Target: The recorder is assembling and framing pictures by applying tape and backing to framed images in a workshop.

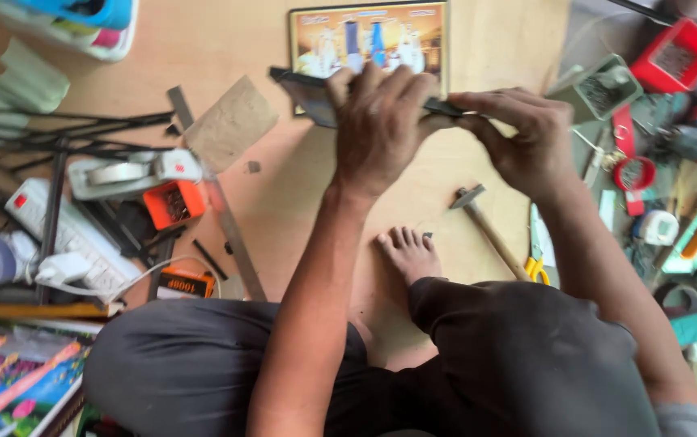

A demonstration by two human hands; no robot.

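Observation:
My left hand [377, 125] grips a thin dark strip of frame moulding [300, 81] from above, fingers curled over its edge. My right hand [522, 137] pinches the same strip at its right end. The strip lies across the lower edge of a framed colourful picture [369, 36] on the wooden board [284, 186]. I sit with legs folded, one bare foot [409, 251] under my arms.
A hammer [486, 226] and yellow-handled scissors [536, 259] lie to the right. A metal ruler [231, 226], orange box of staples [172, 204], tape dispenser [130, 171] and power strip [73, 235] sit left. A red tray [676, 53] and tools crowd the far right.

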